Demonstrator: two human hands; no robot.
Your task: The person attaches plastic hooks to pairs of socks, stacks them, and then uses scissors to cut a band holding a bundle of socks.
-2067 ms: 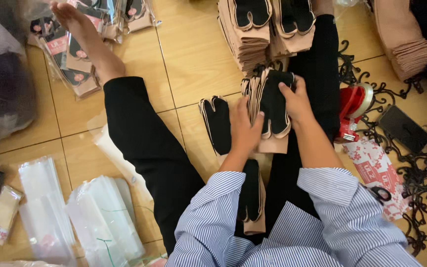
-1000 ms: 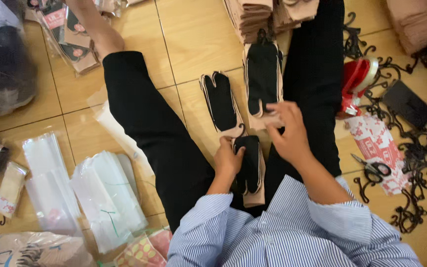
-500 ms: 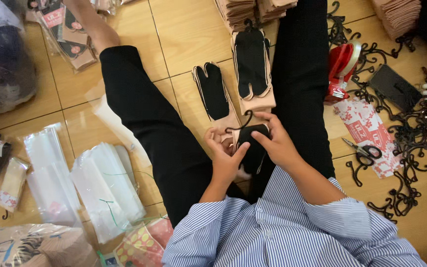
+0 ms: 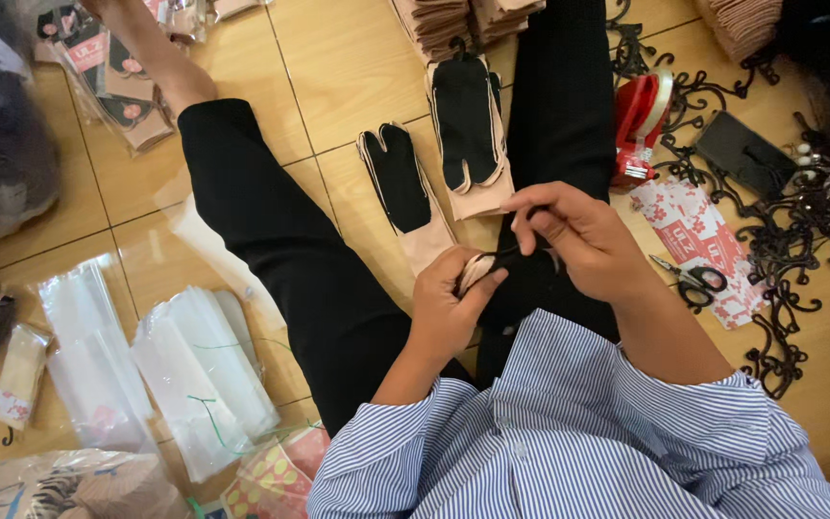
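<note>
Black-and-beige split-toe socks [image 4: 398, 187] lie finished on the floor [image 4: 357, 67] between the legs, while both hands, left [image 4: 449, 303] and right [image 4: 578, 235], pinch another sock pair [image 4: 492, 269] in the lap, with stacks [image 4: 434, 19] waiting far beyond.

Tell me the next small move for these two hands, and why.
Probably lay the sock pinched between the left hand and right hand on the floor beside the single sock lying between the legs. Both hands grip it at its beige cuff over the lap, and two socks already lie flat ahead, one on a small stack.
</note>
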